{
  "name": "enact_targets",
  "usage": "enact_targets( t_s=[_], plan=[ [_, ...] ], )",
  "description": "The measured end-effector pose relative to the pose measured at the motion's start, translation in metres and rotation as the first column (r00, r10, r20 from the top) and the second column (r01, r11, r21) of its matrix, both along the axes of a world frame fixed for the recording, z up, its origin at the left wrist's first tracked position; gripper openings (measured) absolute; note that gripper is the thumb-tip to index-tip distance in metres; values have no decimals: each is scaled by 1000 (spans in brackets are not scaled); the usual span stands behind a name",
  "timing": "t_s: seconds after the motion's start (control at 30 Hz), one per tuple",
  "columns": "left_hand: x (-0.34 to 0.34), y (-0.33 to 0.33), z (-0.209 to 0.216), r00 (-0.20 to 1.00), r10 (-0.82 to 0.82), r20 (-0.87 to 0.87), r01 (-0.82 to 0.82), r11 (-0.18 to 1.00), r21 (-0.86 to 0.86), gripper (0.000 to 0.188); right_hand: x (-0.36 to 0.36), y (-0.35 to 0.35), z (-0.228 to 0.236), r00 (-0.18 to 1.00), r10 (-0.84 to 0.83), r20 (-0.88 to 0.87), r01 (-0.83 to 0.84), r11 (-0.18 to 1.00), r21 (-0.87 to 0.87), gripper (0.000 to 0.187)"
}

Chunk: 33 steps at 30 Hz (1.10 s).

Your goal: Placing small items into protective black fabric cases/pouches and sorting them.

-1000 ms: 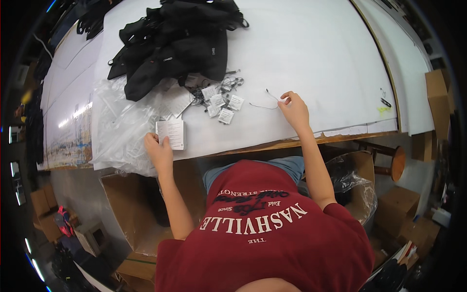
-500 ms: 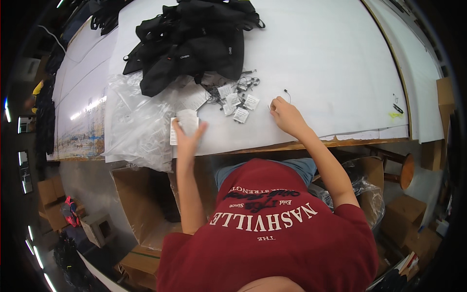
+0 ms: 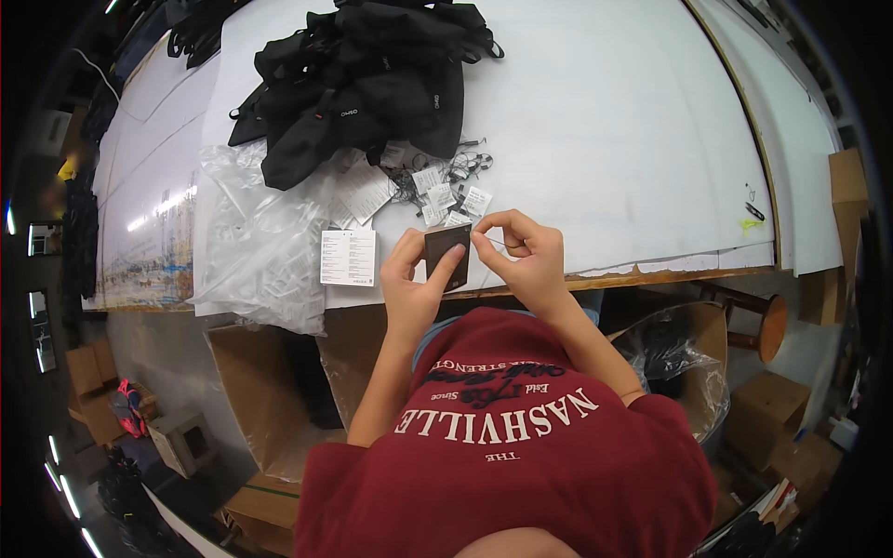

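My left hand [image 3: 409, 274] grips a dark rectangular hang tag [image 3: 448, 260], its thumb lying across the front. Close by the tag's upper right corner, my right hand [image 3: 532, 256] is closed in a pinch on a thin dark cord [image 3: 499, 244]; whether the cord passes through the tag cannot be made out. Left of my hands, white printed cards [image 3: 349, 258] rest near the table edge. Beyond my fingers lie several small white labels [image 3: 438, 195] beside tangled black cords [image 3: 470, 166].
A heap of black fabric bags [image 3: 372, 84] covers the far left of the white table [image 3: 614, 121]. Clear plastic bags [image 3: 260, 242] hang over the front edge. A small black tool [image 3: 755, 212] lies far right; a wooden stool [image 3: 770, 327] and cardboard boxes [image 3: 767, 418] stand below.
My left hand has lifted a dark hang tag from the white cards and moved right. My right hand has come left with the cord, so both hands now meet in front of me.
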<state>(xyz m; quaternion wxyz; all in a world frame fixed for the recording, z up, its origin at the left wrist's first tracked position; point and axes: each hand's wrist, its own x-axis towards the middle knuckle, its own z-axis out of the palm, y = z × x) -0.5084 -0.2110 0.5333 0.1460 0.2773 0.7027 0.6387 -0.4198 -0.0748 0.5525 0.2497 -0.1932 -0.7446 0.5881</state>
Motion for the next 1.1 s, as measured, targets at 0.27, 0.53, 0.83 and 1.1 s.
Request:
enact_targets(
  t_s=[0.27,0.53,0.83,1.1],
  plan=[
    [5,0,11,986,76,-147,-83,996,-39,21,-2,-2,-2,999,-28,15,27,997,75,11],
    [8,-3,13,942,26,-335,-62,993,-98,25,-2,0,1,997,21,77,-23,999,29,9],
    [-9,-18,0,804,-340,488,329,938,111,22,8,17,-6,950,290,114,-274,952,-137,8],
    [-6,-6,-22,869,-340,360,332,939,87,10,5,12,-30,932,359,49,-331,898,-291,11]
  ],
)
